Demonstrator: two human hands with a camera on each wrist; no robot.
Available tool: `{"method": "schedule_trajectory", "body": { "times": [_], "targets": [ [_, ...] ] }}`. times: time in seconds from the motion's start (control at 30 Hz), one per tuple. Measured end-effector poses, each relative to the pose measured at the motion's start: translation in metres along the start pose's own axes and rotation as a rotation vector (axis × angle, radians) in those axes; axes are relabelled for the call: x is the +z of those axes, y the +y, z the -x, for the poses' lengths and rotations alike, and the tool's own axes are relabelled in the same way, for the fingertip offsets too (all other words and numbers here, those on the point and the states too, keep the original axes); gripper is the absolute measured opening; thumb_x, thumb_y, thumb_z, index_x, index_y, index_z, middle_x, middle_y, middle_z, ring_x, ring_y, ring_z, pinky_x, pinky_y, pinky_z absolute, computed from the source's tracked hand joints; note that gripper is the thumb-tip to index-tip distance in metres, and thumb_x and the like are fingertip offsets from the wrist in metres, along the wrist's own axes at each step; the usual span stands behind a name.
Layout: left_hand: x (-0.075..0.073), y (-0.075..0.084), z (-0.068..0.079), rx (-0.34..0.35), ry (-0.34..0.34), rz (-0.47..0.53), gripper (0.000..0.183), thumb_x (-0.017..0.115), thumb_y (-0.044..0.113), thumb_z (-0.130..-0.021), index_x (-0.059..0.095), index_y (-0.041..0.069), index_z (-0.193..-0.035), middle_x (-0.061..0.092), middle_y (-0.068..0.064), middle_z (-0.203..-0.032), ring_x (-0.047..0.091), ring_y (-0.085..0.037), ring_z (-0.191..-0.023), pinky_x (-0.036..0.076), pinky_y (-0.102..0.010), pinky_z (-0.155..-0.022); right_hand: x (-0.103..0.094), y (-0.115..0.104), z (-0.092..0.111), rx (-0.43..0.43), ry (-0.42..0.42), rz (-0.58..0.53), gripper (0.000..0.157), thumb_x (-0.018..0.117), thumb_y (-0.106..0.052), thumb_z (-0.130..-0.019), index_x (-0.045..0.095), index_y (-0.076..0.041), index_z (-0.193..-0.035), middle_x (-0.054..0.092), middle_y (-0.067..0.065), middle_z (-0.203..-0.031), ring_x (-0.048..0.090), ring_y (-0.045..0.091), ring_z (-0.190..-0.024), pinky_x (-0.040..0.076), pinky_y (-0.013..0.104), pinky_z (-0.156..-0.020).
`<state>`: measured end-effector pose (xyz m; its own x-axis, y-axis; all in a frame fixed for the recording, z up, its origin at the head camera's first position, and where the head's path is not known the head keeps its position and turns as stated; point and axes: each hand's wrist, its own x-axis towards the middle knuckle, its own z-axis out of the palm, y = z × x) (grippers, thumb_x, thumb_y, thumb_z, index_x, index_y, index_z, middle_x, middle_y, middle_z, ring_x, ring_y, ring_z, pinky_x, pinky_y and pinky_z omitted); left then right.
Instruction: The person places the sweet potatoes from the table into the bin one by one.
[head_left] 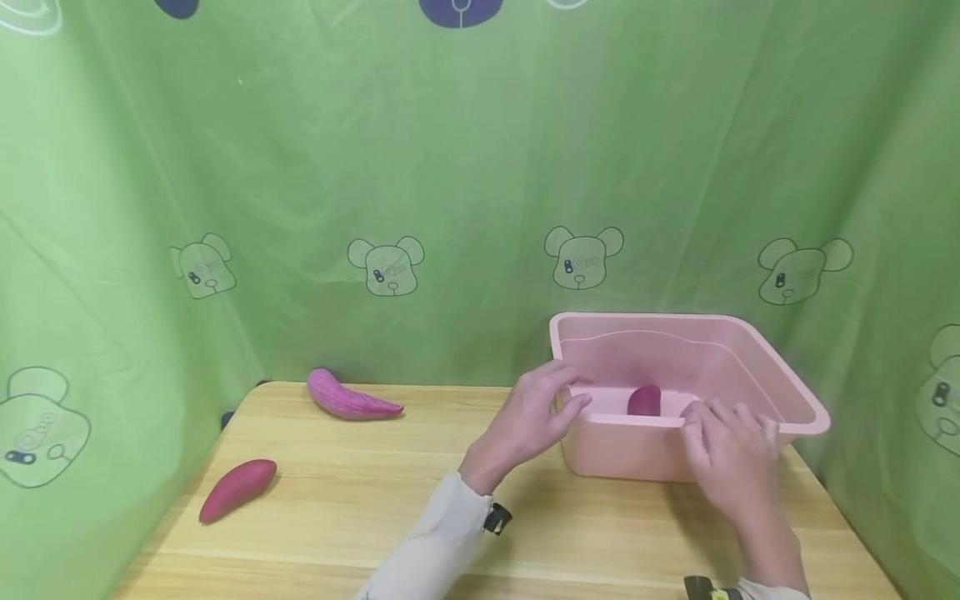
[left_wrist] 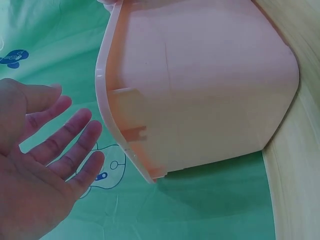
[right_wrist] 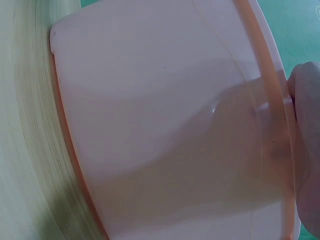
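Note:
A pink plastic bin (head_left: 633,450) stands at the right of the table; in the left wrist view its side wall (left_wrist: 210,85) shows. My right hand (head_left: 731,458) grips the front rim, fingers bent over it; in the right wrist view the same hand (right_wrist: 307,150) lies along the rim beside the outer wall (right_wrist: 165,100). By the bin's left front corner hovers my left hand (head_left: 534,412), fingers loosely spread. The left wrist view shows that hand (left_wrist: 50,155) apart from the rim and holding nothing. Inside the bin lies a dark magenta, rounded vegetable (head_left: 644,401), partly hidden by the front wall.
Toward the back left of the wooden table (head_left: 360,500) lies a curved, streaked purple eggplant (head_left: 348,400). A dark red sweet potato (head_left: 237,490) rests nearer the left edge. Green curtains (head_left: 480,167) printed with bear heads enclose the table at the back and sides.

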<state>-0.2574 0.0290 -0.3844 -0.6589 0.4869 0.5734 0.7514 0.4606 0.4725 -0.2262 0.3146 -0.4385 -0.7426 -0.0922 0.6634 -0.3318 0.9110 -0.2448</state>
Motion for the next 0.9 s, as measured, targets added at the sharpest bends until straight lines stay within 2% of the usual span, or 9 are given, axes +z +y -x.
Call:
{"method": "schedule_trajectory", "body": {
  "times": [0.07, 0.17, 0.5, 0.73, 0.9],
  "targets": [
    [-0.001, -0.001, 0.003, 0.010, 0.011, 0.005, 0.023, 0.068, 0.016, -0.101, 0.070, 0.010, -0.122, 0.068, 0.002, -0.118, 0.059, -0.005, -0.091, 0.046, -0.010, -0.089, 0.000, 0.000, 0.000, 0.000, 0.001, -0.002, 0.025, 0.041, -0.019, -0.104, 0.062, -0.012, -0.092, 0.061, 0.009, -0.090, 0.046, 0.032, -0.083, 0.030, 0.063, -0.086],
    [-0.001, -0.002, 0.007, 0.012, 0.020, 0.009, 0.023, 0.067, 0.016, -0.101, 0.070, 0.009, -0.123, 0.068, 0.002, -0.119, 0.059, -0.004, -0.098, 0.046, -0.012, -0.094, 0.000, 0.000, 0.000, 0.002, 0.002, -0.005, 0.024, 0.041, -0.019, -0.104, 0.062, -0.012, -0.092, 0.061, 0.009, -0.089, 0.046, 0.032, -0.083, 0.030, 0.064, -0.086],
    [-0.003, -0.007, 0.019, -0.021, 0.027, 0.003, 0.022, 0.065, 0.020, -0.103, 0.070, 0.011, -0.123, 0.068, 0.003, -0.120, 0.060, -0.004, -0.104, 0.050, -0.017, -0.094, 0.001, 0.001, 0.000, 0.001, 0.004, -0.006, 0.025, 0.042, -0.019, -0.104, 0.062, -0.012, -0.091, 0.060, 0.008, -0.088, 0.046, 0.031, -0.083, 0.030, 0.062, -0.086],
    [-0.006, -0.013, 0.026, -0.035, 0.048, 0.029, 0.024, 0.065, 0.021, -0.103, 0.070, 0.011, -0.124, 0.068, 0.003, -0.124, 0.060, -0.009, -0.117, 0.046, -0.018, -0.102, 0.002, 0.000, -0.001, 0.004, 0.004, -0.003, 0.024, 0.042, -0.019, -0.103, 0.062, -0.013, -0.091, 0.061, 0.007, -0.088, 0.046, 0.031, -0.083, 0.029, 0.062, -0.086],
    [-0.011, -0.017, 0.030, -0.052, 0.062, 0.036, 0.025, 0.066, 0.019, -0.102, 0.069, 0.010, -0.125, 0.067, 0.001, -0.126, 0.060, -0.010, -0.119, 0.046, -0.022, -0.105, 0.001, 0.000, 0.000, 0.004, 0.004, -0.004, 0.023, 0.042, -0.018, -0.103, 0.061, -0.013, -0.091, 0.061, 0.008, -0.089, 0.046, 0.031, -0.084, 0.029, 0.063, -0.086]
  ]
}}
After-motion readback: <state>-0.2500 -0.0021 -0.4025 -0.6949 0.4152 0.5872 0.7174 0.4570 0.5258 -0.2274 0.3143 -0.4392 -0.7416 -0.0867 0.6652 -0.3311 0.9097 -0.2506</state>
